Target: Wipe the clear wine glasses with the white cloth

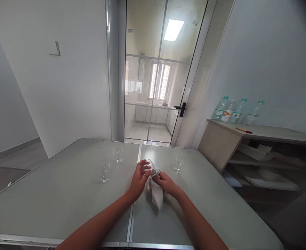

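Note:
Over the middle of the table, my left hand is curled round a small clear glass, its fingers along the bowl. A whitish cloth is bunched against the lower part of that glass and hangs down in a point. My right hand pinches the cloth there, and the fabric hides the glass's stem and foot. Left of my hands stand two stemmed glasses, a nearer glass and a farther glass. Another stemmed glass stands to the right.
The grey-green table has a metal seam down its middle and a metal edge. Beyond it is a glazed door with a black handle. At right, a shelf unit bears several plastic bottles and a yellow-and-red stick-like item.

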